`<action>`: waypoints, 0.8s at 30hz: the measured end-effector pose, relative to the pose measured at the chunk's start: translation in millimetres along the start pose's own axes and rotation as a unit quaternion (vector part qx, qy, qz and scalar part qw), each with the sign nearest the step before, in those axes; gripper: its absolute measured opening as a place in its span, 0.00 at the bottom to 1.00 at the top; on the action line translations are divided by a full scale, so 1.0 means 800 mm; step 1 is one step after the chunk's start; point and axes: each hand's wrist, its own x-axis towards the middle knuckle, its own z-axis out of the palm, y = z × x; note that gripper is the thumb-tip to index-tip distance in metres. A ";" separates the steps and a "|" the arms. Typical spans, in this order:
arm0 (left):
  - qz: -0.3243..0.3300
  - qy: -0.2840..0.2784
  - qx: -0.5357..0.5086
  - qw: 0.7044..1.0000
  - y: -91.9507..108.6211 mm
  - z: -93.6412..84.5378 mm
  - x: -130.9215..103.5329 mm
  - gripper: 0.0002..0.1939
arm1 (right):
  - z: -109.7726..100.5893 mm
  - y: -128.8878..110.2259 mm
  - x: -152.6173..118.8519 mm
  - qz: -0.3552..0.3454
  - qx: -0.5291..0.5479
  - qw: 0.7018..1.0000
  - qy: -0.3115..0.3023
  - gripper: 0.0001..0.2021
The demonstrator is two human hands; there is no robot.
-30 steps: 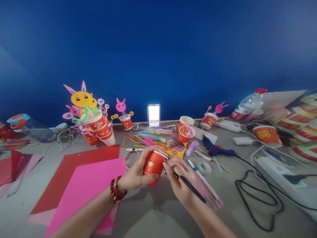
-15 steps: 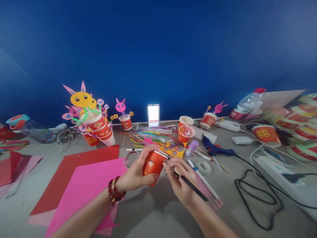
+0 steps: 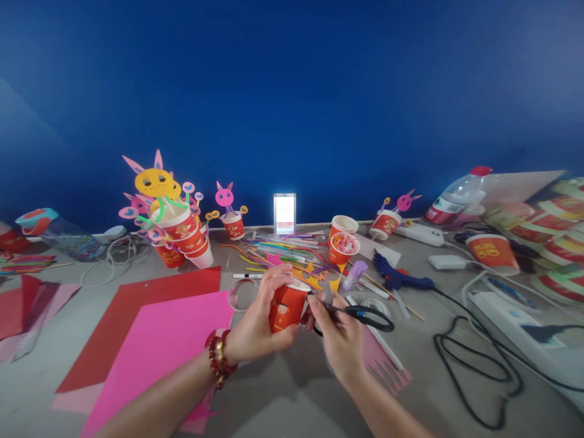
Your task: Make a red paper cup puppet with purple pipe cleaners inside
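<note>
A red paper cup with a white rim is gripped around its side by my left hand, fingers behind and thumb in front. Black-handled scissors are in my right hand, which is closed around them close to the cup's right side. One black loop sticks out to the right of that hand, and part of a blade shows above the fingers. Whether the other blade touches the cup is hidden by my fingers. Pink paper with a fringed end lies beneath my right wrist.
Pink and red sheets lie at left. Decorated cups stand behind them. Straws, a purple glue stick and a cup of paper scraps lie ahead. At right are a blue glue gun, its cord and a power strip.
The scissors have turned in my right hand, so a handle loop now points right and a blade shows upward. The cup has shifted slightly right and stands more upright.
</note>
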 end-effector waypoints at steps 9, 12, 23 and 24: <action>0.002 0.024 0.062 0.998 -0.009 0.009 -0.010 0.43 | 0.003 -0.003 0.004 0.073 0.052 0.996 0.005 0.17; 0.017 0.030 0.068 0.997 -0.011 0.011 -0.013 0.44 | 0.005 0.000 0.004 0.089 0.100 0.991 0.007 0.16; 0.033 0.034 0.117 0.992 -0.013 0.014 -0.017 0.42 | 0.008 0.006 0.003 0.126 0.155 0.980 0.025 0.16; 0.038 0.038 0.126 0.991 -0.013 0.014 -0.017 0.41 | 0.008 0.007 0.003 0.129 0.152 0.979 0.028 0.16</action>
